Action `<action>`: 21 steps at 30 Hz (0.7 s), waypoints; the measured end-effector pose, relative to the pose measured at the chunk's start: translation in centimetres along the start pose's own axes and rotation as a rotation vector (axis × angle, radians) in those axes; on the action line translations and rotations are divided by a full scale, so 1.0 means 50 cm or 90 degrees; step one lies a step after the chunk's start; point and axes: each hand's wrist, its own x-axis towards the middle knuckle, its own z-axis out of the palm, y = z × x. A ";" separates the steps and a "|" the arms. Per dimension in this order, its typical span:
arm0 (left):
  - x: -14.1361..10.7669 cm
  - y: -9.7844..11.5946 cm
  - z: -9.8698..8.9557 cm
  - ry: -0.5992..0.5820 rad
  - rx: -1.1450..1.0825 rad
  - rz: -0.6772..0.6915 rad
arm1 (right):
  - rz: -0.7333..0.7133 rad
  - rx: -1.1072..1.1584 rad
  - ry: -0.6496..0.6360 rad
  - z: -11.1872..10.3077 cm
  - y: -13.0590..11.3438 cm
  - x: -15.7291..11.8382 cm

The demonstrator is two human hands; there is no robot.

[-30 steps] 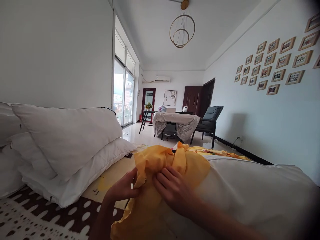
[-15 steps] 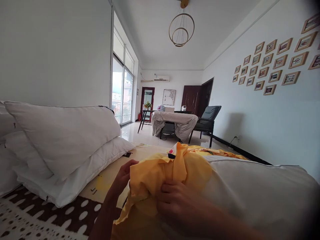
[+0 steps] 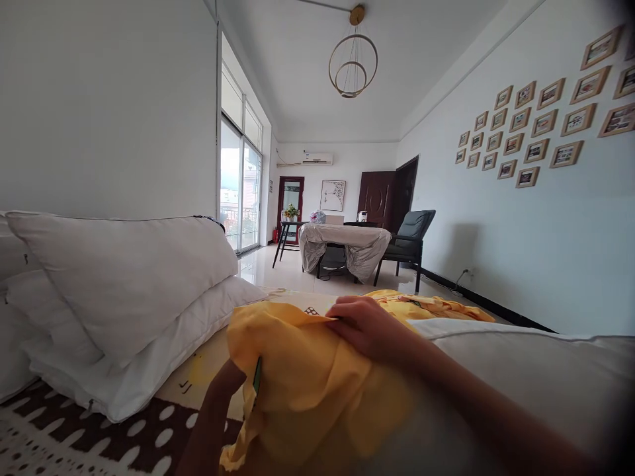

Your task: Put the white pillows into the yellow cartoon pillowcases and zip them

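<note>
A yellow pillowcase [image 3: 302, 370] is bunched up in front of me, with a small dark green patch on its left side. My right hand [image 3: 360, 324] pinches its upper edge, fingers closed on the fabric. The wrist of my left hand [image 3: 232, 380] goes in under the left part of the cloth, which hides the fingers. Under and beside my right forearm lies a white pillow [image 3: 526, 363]; its left end meets the yellow fabric, and whether it is inside cannot be made out.
Several white pillows [image 3: 129, 277] are stacked at the left on a patterned bedspread [image 3: 149, 423]. More yellow fabric [image 3: 436, 305] lies beyond my right hand. Further off stand a covered table [image 3: 342, 235] and a dark chair [image 3: 413, 231].
My right hand has moved up and slightly right, to the pillowcase's upper edge. My left hand has slipped under the cloth, which now spreads wider and further left.
</note>
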 end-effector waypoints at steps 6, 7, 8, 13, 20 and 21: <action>-0.064 0.094 -0.013 0.037 -0.008 0.074 | -0.009 0.015 0.039 -0.007 0.030 -0.028; -0.076 0.112 -0.011 0.046 -0.045 0.106 | -0.016 0.005 0.057 -0.008 0.034 -0.033; -0.087 0.131 -0.006 0.040 -0.082 0.133 | -0.024 -0.010 0.074 -0.008 0.036 -0.039; -0.085 0.230 0.055 0.064 0.002 0.063 | -0.060 -0.062 0.122 -0.016 0.033 -0.067; -0.084 0.297 0.072 0.123 0.123 0.004 | 0.136 -0.081 -0.019 -0.067 0.089 -0.084; -0.096 0.292 0.065 0.144 0.109 0.001 | 0.184 -0.060 -0.072 -0.075 0.107 -0.086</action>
